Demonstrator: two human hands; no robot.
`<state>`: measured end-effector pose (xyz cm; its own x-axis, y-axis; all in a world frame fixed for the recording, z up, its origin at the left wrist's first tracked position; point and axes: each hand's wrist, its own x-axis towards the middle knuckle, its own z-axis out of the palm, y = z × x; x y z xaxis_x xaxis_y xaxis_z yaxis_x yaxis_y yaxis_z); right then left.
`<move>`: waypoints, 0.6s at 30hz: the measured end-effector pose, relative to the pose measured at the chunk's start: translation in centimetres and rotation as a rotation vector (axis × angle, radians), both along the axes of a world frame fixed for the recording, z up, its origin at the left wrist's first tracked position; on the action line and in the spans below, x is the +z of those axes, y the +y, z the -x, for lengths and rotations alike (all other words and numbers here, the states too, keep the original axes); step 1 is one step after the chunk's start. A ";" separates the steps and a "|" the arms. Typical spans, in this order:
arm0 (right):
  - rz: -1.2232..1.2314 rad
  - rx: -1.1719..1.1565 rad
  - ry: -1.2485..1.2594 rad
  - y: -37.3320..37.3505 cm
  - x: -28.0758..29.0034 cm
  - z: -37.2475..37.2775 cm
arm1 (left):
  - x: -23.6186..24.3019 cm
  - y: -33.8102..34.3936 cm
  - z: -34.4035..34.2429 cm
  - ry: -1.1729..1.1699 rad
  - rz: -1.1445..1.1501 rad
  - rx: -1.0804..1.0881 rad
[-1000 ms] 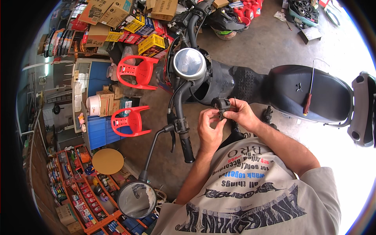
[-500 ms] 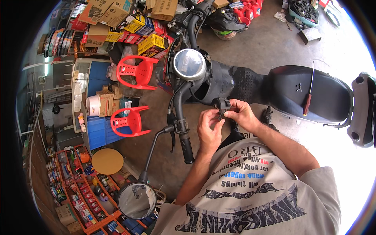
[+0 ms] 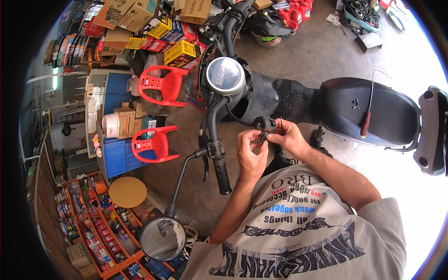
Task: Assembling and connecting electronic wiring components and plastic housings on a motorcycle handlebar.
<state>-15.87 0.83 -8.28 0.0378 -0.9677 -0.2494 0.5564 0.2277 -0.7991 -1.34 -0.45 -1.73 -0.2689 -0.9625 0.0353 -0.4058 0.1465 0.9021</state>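
Note:
A small black part [image 3: 264, 127] with a thin wire sits between my two hands, just in front of my chest. My left hand [image 3: 250, 151] pinches its lower side with thumb and fingers. From the right, my right hand [image 3: 285, 136] grips the same part. Both hands hover beside the black scooter [image 3: 298, 100], right of its handlebar grip [image 3: 221, 173] and below the round speedometer [image 3: 226, 76]. A screwdriver with a dark red handle [image 3: 366, 122] lies on the scooter seat [image 3: 368, 109].
Two red plastic chairs [image 3: 161, 86] [image 3: 151, 143] stand left of the scooter. A round mirror [image 3: 162, 238] sticks out on its stem at lower left. Cardboard boxes [image 3: 128, 14] pile up at the top, and orange shelves [image 3: 100, 233] of small goods run along the lower left.

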 end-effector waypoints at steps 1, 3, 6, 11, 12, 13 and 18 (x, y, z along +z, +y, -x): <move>-0.007 -0.007 -0.013 0.1 0.1 0.0 | -0.1 0.0 0.0 0.001 0.000 -0.001; -0.014 -0.018 -0.025 0.3 0.2 0.2 | -0.2 -0.1 0.2 -0.002 -0.012 0.000; -0.016 -0.012 0.037 0.2 1.3 0.2 | -0.6 -0.1 0.1 0.006 -0.023 0.005; -0.136 0.043 -0.002 0.3 3.7 0.9 | -2.4 -0.1 -0.7 0.108 -0.081 0.034; -0.137 0.041 -0.002 0.3 3.2 0.7 | -2.5 -0.1 -0.8 0.162 -0.128 0.050; -0.118 0.039 0.024 0.4 2.6 0.5 | -2.6 -0.2 -0.8 0.161 -0.129 0.048; -0.065 0.015 0.030 0.4 1.1 -0.2 | -3.1 -0.4 -1.0 0.380 -0.168 0.085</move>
<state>-15.68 1.24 -7.21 0.0436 -0.9487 -0.3132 0.5287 0.2879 -0.7985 -0.34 -0.84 -4.86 -0.1869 -0.9814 -0.0429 -0.0437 -0.0354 0.9984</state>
